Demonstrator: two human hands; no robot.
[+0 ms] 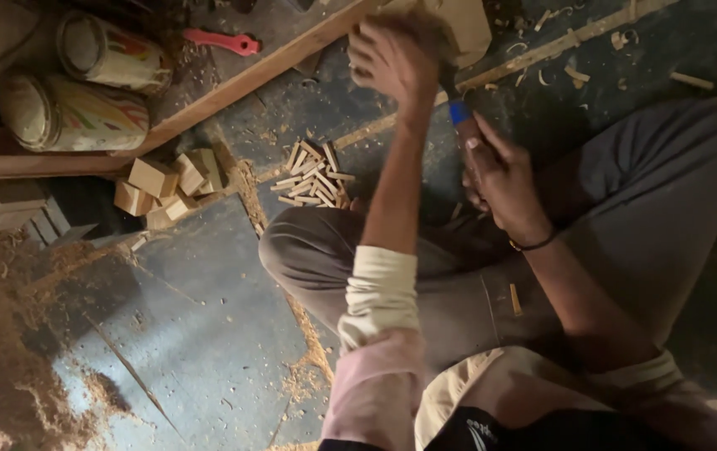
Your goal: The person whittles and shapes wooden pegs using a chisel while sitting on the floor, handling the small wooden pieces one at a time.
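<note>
Left hand [396, 58] clenched on pale wood block [458, 29] at twelve o'clock; right hand [500, 179] gripping blue-banded tool handle [461, 117] just below; cut sticks [315, 174] at ten o'clock.

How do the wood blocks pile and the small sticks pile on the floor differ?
The wood blocks are chunky and squarish, few in number, heaped by the long wooden plank. The small sticks are thin and short, many, loosely stacked nearer the person's knee. Both are pale cut wood lying on the floor.
</note>
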